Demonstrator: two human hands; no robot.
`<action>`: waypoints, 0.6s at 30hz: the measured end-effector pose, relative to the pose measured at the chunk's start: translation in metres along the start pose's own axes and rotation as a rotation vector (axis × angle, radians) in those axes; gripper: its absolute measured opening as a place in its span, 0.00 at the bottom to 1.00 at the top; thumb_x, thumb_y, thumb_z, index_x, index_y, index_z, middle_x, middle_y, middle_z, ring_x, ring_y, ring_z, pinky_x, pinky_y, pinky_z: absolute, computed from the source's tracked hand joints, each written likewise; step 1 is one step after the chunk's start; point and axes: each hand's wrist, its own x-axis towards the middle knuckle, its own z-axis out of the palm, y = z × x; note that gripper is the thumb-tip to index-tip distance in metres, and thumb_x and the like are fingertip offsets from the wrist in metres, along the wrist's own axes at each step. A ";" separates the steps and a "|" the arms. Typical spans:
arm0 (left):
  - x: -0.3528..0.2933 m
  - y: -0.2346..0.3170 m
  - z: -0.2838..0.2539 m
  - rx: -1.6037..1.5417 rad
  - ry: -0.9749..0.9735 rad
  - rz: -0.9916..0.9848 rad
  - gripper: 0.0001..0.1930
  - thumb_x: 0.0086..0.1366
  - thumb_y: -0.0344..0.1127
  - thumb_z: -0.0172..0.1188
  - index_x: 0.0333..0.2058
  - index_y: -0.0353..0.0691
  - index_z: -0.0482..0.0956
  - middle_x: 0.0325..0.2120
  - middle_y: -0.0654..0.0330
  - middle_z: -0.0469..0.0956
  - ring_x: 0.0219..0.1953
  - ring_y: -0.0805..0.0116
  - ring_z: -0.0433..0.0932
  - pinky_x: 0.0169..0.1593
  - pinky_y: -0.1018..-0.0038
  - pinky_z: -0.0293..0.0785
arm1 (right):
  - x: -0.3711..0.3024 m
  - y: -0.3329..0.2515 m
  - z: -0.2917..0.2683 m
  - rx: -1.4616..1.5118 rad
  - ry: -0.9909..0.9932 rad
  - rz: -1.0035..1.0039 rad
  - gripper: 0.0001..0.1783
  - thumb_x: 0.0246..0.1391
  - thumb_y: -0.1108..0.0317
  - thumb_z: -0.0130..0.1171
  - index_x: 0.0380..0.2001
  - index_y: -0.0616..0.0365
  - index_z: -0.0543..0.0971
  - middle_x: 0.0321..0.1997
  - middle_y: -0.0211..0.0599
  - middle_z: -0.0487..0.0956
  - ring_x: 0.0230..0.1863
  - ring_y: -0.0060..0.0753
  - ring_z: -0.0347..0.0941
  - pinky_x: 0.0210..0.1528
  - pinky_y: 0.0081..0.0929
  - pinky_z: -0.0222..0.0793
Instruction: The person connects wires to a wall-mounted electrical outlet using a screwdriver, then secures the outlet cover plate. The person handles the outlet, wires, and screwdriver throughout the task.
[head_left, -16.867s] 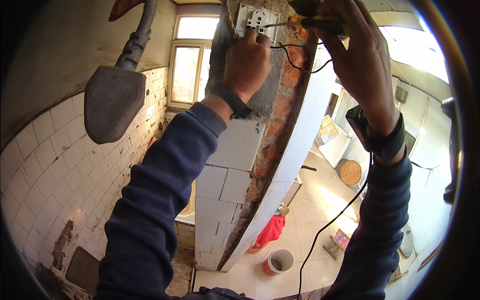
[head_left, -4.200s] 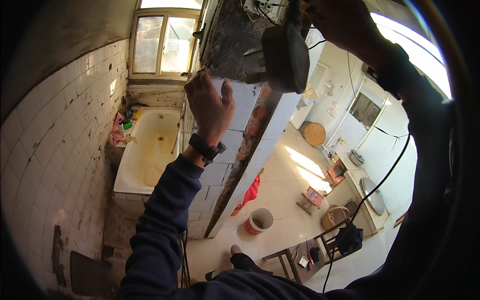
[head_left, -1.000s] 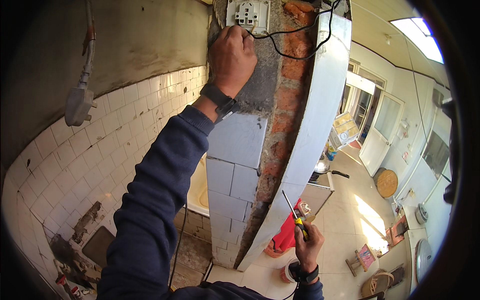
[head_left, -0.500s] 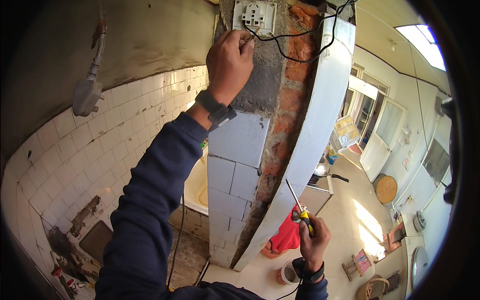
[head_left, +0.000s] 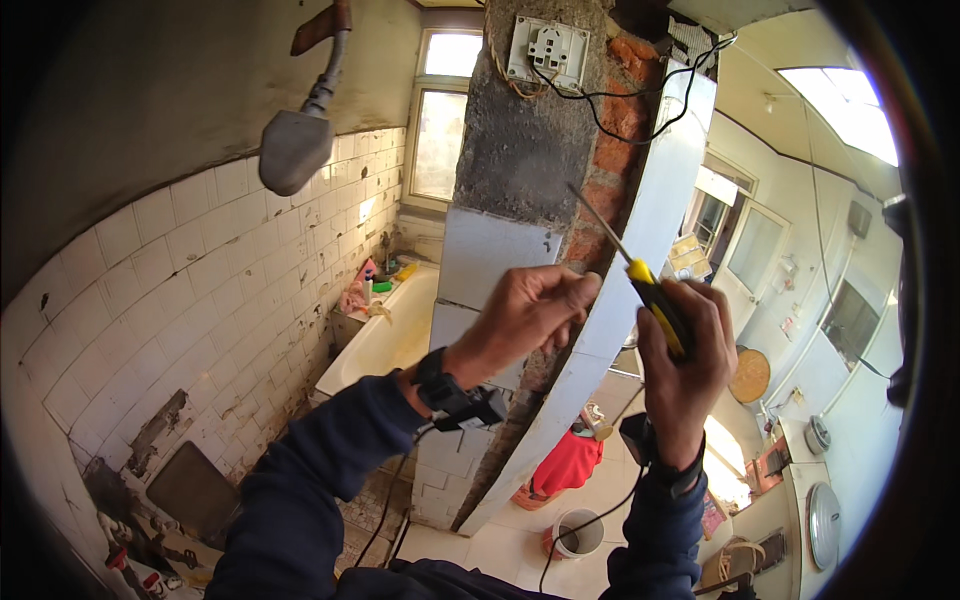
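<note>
My right hand [head_left: 698,350] grips a screwdriver [head_left: 660,305] with a yellow and black handle, its thin metal shaft pointing up and left in front of the exposed brick. Beside it, my left hand [head_left: 525,318] is held up before the pillar with thumb and fingertips pinched together. Whatever may be between those fingertips is too small to make out. Above both hands, a white wall socket [head_left: 548,52] without its cover is on the grey plaster, apart from my hands. Black wire [head_left: 625,138] loops from it to the right, and thin pale wires show at its lower left.
The pillar [head_left: 490,255] has tiles, plaster and bare brick. A grey plug [head_left: 296,152] hangs at upper left. Behind the pillar stands a bathtub [head_left: 385,340]. On the floor at right are a bucket [head_left: 578,535] and a red cloth [head_left: 568,462].
My left hand has come down from the socket, fingers still pinched. My right hand has risen toward it with the screwdriver. The view has shifted, so the hanging plug appears farther right.
</note>
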 end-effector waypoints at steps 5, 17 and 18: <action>0.001 0.025 0.015 -0.367 -0.035 -0.102 0.22 0.73 0.56 0.60 0.35 0.40 0.81 0.25 0.68 0.78 0.21 0.82 0.75 0.21 0.83 0.69 | 0.017 -0.029 0.031 -0.087 0.003 -0.143 0.21 0.48 0.78 0.73 0.46 0.58 0.79 0.43 0.43 0.79 0.41 0.44 0.80 0.43 0.35 0.77; 0.065 0.085 0.004 -0.843 -0.266 0.047 0.12 0.78 0.46 0.55 0.39 0.48 0.81 0.25 0.73 0.79 0.23 0.82 0.74 0.30 0.85 0.72 | 0.109 -0.051 0.045 -0.133 0.203 -0.287 0.20 0.61 0.62 0.69 0.49 0.61 0.75 0.29 0.45 0.83 0.26 0.46 0.81 0.31 0.35 0.75; 0.073 0.089 0.002 -0.875 -0.281 0.083 0.12 0.78 0.46 0.55 0.39 0.48 0.81 0.25 0.73 0.80 0.23 0.82 0.75 0.30 0.85 0.72 | 0.120 -0.052 0.046 -0.150 0.205 -0.276 0.20 0.63 0.60 0.68 0.50 0.61 0.75 0.26 0.45 0.83 0.24 0.48 0.81 0.30 0.36 0.75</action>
